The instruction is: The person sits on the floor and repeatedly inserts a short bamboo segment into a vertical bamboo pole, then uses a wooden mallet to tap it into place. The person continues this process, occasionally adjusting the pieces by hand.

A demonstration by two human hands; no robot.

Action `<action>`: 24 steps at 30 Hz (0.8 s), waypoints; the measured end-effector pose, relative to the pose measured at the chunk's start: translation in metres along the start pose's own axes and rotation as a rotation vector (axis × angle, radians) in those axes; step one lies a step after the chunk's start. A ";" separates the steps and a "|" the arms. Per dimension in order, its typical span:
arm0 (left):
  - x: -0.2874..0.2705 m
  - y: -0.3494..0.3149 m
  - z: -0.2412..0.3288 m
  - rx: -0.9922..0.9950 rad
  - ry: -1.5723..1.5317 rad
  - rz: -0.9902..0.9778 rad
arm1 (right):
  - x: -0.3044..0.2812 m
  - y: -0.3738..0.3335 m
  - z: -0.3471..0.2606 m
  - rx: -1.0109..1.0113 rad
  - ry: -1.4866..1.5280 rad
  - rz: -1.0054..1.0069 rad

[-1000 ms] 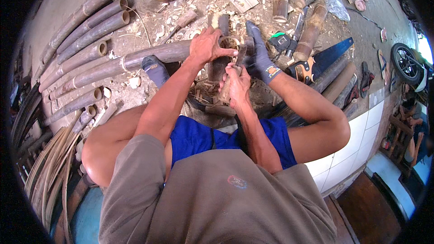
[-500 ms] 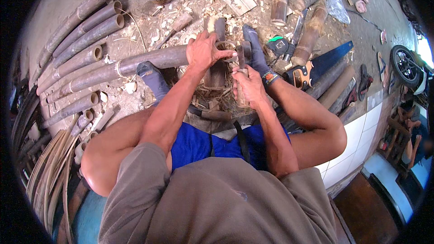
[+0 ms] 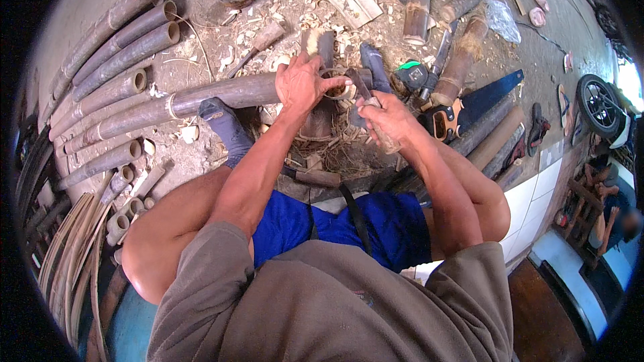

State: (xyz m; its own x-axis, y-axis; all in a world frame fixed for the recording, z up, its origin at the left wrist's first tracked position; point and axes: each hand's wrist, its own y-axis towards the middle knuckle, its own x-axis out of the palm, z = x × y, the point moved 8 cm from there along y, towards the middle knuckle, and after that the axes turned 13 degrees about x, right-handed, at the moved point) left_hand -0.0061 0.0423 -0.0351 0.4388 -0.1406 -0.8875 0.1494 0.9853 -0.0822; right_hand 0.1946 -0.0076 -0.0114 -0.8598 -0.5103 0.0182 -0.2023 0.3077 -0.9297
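A long brown bamboo pole [image 3: 221,94] runs from the left to the space between my feet. Over its right end lies my left hand [image 3: 302,84], closed around it with the thumb stretched toward the cut, ring-like opening [image 3: 337,84]. My right hand [image 3: 391,117] grips the wooden handle of a knife-like tool [image 3: 361,82]. Its narrow dark blade points up and left, close to the opening and the left thumb; whether it touches the bamboo I cannot tell. A thicker bamboo piece [image 3: 318,117] supports the pole from beneath.
A handsaw [image 3: 493,99], a tape measure [image 3: 411,75] and bamboo lengths [image 3: 463,60] lie to the right. A wooden-handled tool [image 3: 258,45] rests among shavings ahead. More poles [image 3: 127,57] and split strips [image 3: 74,248] are at left. Another person [image 3: 614,211] sits far right.
My right hand has moved right and tilted the tool, so its handle now slants down to the right. My left hand stays on the pole.
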 end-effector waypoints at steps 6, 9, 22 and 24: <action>-0.001 -0.003 0.004 0.039 0.008 0.080 | -0.016 0.009 -0.012 0.035 -0.159 -0.052; 0.002 -0.004 0.002 0.031 0.007 0.056 | -0.020 0.013 -0.026 0.039 -0.299 -0.088; 0.006 -0.006 -0.004 0.059 -0.028 -0.055 | -0.023 0.037 -0.078 0.030 -0.846 -0.140; 0.000 -0.008 -0.004 0.132 -0.025 -0.105 | -0.011 0.032 -0.056 -0.126 -0.715 -0.118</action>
State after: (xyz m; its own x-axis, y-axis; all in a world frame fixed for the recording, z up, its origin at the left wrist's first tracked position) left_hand -0.0114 0.0353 -0.0362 0.4366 -0.2461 -0.8653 0.3099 0.9441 -0.1121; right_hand 0.1713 0.0525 -0.0205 -0.3218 -0.9316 -0.1691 -0.3634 0.2865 -0.8865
